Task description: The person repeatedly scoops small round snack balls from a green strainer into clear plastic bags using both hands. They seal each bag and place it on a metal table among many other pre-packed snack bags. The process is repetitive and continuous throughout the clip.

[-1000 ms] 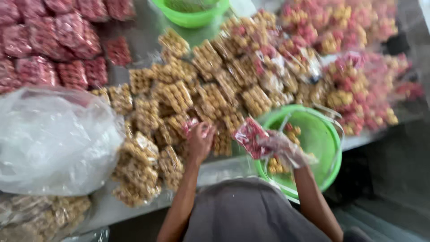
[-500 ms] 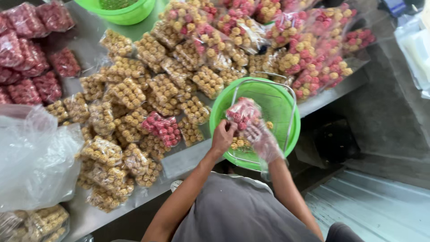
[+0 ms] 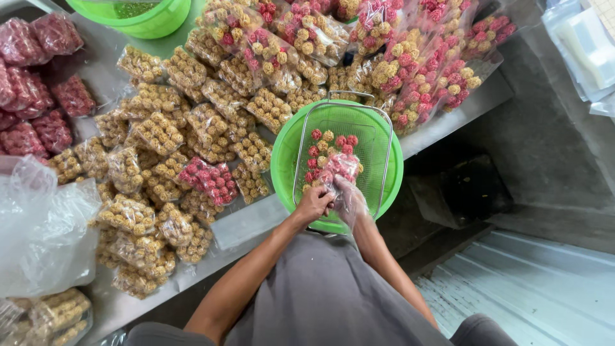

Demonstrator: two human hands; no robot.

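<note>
Both my hands meet over a green basin (image 3: pixel 280 168) at the table's front edge. A wire basket (image 3: pixel 378 157) sits inside it with loose red and yellow snack balls (image 3: pixel 323 142). My left hand (image 3: pixel 312 205) is bare and pinches the mouth of a small clear bag of red balls (image 3: pixel 340 168). My right hand (image 3: pixel 351 200) wears a thin plastic glove and grips the same bag from the right. A sealed packet of red balls (image 3: pixel 209 179) lies on the heap just left of the basin.
Many sealed packets of yellow balls (image 3: pixel 160 134) cover the metal table (image 3: pixel 243 221). Mixed red-and-yellow packets (image 3: pixel 416 70) lie at the back right, dark red packets (image 3: pixel 38 83) at the far left. A second green basin (image 3: pixel 138 19) stands at the back; a large clear plastic bag (image 3: pixel 45 237) lies at the left.
A second ago my right hand held a red packet by the heap; it now lies on the heap. Both hands have moved to the basin and hold a small bag low over the basket.
</note>
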